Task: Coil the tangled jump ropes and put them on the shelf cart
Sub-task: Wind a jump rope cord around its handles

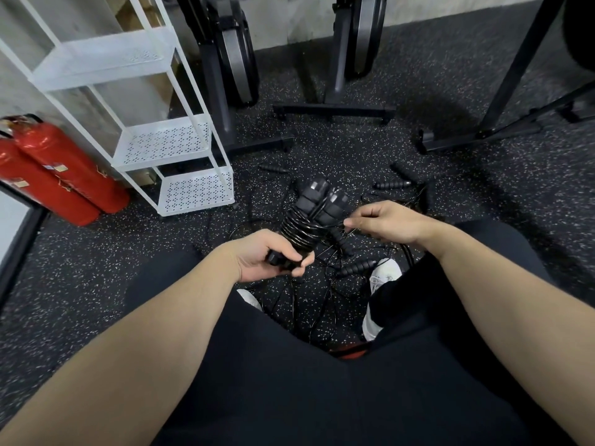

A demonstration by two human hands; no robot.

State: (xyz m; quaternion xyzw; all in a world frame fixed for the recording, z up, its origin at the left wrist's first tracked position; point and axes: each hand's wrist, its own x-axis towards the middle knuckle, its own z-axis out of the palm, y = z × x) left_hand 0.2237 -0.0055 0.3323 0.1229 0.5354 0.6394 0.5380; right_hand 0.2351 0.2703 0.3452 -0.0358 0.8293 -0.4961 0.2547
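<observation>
My left hand grips the lower ends of two black jump-rope handles held side by side, with black cord wound in tight turns around them. My right hand pinches the thin cord just right of the bundle. More tangled black ropes lie on the speckled floor between my feet, with loose handles scattered beyond. The white three-tier shelf cart stands to the left, and its visible perforated shelves hold nothing.
Two red fire extinguishers lean left of the cart. Black exercise-machine frames and stands line the floor ahead. My white shoes and dark trouser legs fill the foreground.
</observation>
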